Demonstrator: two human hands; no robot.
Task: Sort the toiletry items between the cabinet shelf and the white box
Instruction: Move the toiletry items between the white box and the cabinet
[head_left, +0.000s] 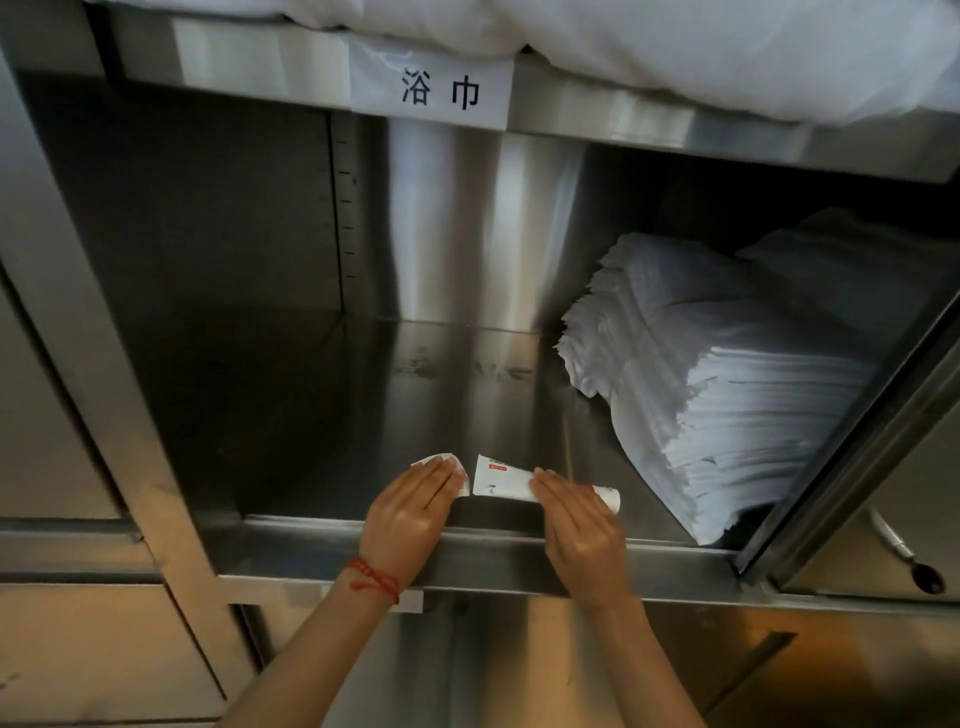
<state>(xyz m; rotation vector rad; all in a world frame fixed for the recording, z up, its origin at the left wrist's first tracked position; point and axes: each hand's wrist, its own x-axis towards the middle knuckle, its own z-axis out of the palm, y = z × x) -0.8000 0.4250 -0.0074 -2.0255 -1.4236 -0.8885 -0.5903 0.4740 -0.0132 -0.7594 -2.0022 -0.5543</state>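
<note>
Placement on the steel cabinet shelf (322, 415) seems the step in hand: left hand (410, 514), fingers straight, presses a small white packet (435, 460); right hand (576, 519) lies flat on a white toothpaste tube (501, 480) at five o'clock of it. Next: lift away, find the unseen white box.

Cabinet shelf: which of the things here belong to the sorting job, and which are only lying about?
Belong to the job:
- white tube with red label, under the right hand
- small white packet, under the left hand
- cabinet shelf

Only lying about:
- stack of white sheets
- white bedding on the shelf above
- paper label
</note>
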